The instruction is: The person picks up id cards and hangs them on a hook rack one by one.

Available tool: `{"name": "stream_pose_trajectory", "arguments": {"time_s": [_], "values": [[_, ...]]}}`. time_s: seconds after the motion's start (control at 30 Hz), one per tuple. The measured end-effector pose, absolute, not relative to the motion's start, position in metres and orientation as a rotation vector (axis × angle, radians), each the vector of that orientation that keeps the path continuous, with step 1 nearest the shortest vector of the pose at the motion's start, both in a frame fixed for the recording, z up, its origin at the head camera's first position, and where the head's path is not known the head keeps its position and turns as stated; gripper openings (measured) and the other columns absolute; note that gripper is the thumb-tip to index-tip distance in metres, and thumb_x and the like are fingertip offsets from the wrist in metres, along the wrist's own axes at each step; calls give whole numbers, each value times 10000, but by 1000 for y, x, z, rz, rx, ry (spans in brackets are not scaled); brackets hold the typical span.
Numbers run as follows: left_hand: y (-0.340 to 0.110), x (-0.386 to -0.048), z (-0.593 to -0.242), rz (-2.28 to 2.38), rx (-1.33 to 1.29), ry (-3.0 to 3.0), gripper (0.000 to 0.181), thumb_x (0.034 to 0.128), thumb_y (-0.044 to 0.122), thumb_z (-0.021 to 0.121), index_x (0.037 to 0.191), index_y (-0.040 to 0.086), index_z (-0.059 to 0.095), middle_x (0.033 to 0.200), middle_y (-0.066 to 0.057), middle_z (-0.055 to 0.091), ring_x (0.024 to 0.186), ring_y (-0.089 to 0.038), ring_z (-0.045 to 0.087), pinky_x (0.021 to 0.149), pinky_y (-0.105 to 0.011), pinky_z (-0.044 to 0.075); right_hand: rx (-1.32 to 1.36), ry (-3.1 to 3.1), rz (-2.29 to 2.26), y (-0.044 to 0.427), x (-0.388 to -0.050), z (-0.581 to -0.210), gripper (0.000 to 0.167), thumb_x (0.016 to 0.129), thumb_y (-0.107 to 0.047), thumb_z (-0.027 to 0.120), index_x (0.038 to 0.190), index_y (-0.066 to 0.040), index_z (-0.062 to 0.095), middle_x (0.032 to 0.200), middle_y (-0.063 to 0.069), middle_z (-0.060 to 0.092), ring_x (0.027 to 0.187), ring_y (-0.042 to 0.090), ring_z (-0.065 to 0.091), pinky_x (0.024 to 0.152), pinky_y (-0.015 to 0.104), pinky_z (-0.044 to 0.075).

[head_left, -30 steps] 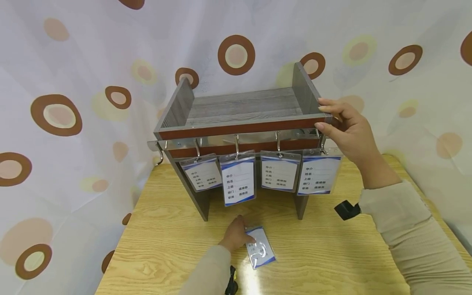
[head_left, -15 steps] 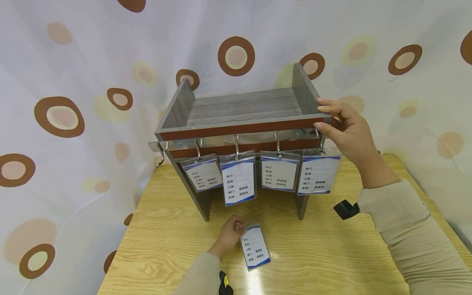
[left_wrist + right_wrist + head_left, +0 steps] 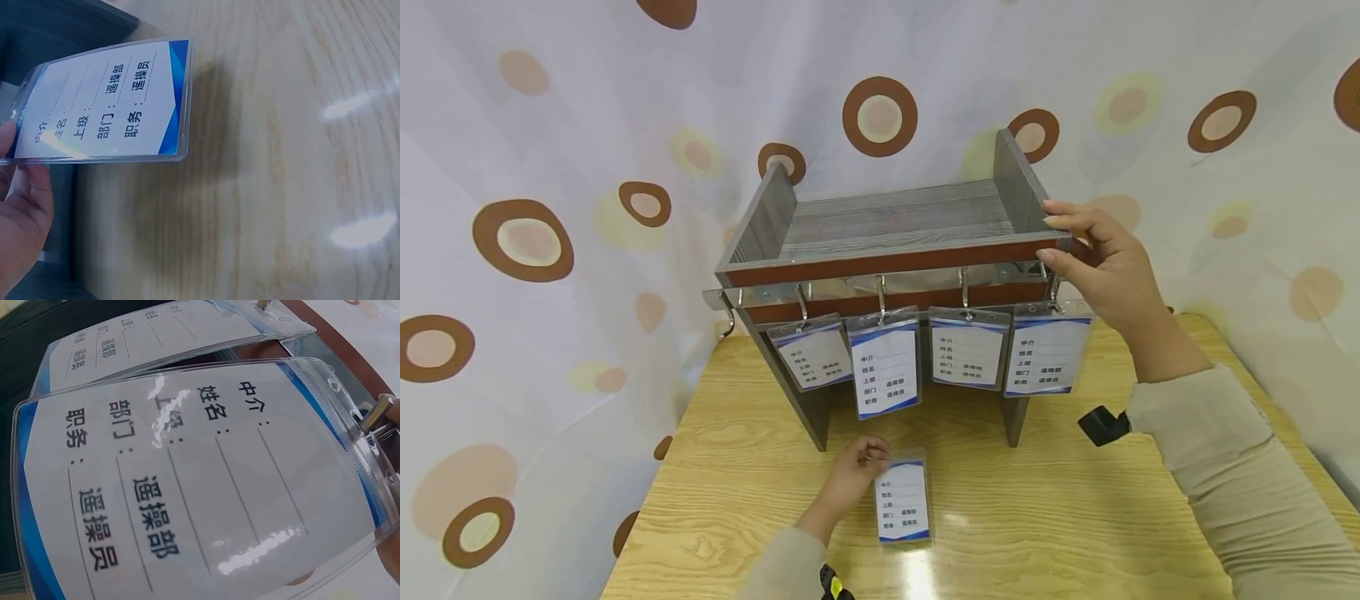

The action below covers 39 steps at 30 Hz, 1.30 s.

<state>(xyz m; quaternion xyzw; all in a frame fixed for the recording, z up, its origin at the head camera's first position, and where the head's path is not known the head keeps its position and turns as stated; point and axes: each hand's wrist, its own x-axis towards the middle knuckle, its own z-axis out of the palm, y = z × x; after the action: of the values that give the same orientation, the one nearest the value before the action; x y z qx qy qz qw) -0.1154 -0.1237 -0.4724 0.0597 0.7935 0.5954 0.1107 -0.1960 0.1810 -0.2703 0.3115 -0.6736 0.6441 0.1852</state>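
My left hand (image 3: 850,479) pinches a badge in a clear plastic sleeve (image 3: 902,504) by its top left corner, in front of the shelf. In the left wrist view this badge (image 3: 103,100) is raised above the table, casting a shadow, its printed face showing. My right hand (image 3: 1112,271) grips the front right corner of the grey wooden shelf (image 3: 895,212), thumb at the front and fingers over the side. Several similar badges hang from hooks along the shelf's metal rail (image 3: 842,287). The rightmost hanging badge (image 3: 187,481) fills much of the right wrist view.
A bare metal hook (image 3: 727,321) sticks out at the rail's left end. The shelf's side panels (image 3: 1015,421) stand on a light wood table (image 3: 1045,517). Behind them hangs a white cloth (image 3: 955,50) with brown and yellow circles.
The badge on the table side has shifted left and turned from tilted to nearly straight, with my left hand drawing left too. My right hand and the hanging badges stay put.
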Motion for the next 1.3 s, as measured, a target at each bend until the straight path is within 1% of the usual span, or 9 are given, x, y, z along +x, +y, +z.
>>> {"name": "stream_pose_trajectory", "arguments": {"time_s": [0.2,0.43,0.53,0.63,0.77,0.93,1.1,1.3], "values": [[-125,-107,-444,1746,208,2370,175,835,-6,517,998,-67,518,888,-107,541,748,-136,492,646,-275,444,874,-1900,1807,181,-196,-270,318,794,92,536,1106,32,528,1250,84,429,1107,142,434,842,162,377],[-128,-101,-424,1744,275,2354,169,844,2,512,1006,-45,529,925,-126,555,773,-165,494,640,-260,437,851,-1910,1797,181,-195,-270,311,795,101,528,1101,44,525,1250,80,431,1099,152,441,834,158,382],[-130,-100,-421,1729,335,2371,167,839,6,519,1000,-37,535,912,-111,559,777,-177,490,636,-247,430,818,-1932,1771,180,-195,-269,301,795,105,524,1091,52,527,1247,76,436,1122,157,419,847,160,372],[-134,-101,-424,1696,406,2411,158,832,51,546,985,16,559,887,-62,572,779,-162,497,645,-245,424,790,-1954,1746,179,-195,-269,296,794,110,522,1084,49,534,1244,65,442,1143,157,397,859,161,361],[-140,-101,-429,1689,489,2429,157,828,119,568,979,77,579,864,-11,581,775,-129,514,660,-258,429,791,-1953,1754,179,-195,-270,303,791,120,519,1084,47,535,1244,61,443,1132,159,409,852,159,367],[-146,-96,-418,1736,524,2395,155,824,112,571,972,67,583,859,-26,581,779,-128,524,671,-272,437,788,-1959,1745,179,-195,-270,306,790,122,519,1087,50,532,1244,62,445,1135,164,405,859,160,361],[-150,-91,-405,1767,531,2385,162,825,106,567,973,44,584,876,-58,583,776,-115,523,666,-262,439,783,-1964,1735,179,-194,-269,306,789,121,522,1087,50,533,1240,60,448,1130,159,410,858,158,361],[-156,-88,-393,1807,624,2384,177,835,90,550,996,20,572,896,-86,573,787,-112,517,656,-261,448,788,-1954,1741,178,-194,-269,305,788,126,518,1085,55,533,1239,64,448,1125,160,414,852,156,365]]}}
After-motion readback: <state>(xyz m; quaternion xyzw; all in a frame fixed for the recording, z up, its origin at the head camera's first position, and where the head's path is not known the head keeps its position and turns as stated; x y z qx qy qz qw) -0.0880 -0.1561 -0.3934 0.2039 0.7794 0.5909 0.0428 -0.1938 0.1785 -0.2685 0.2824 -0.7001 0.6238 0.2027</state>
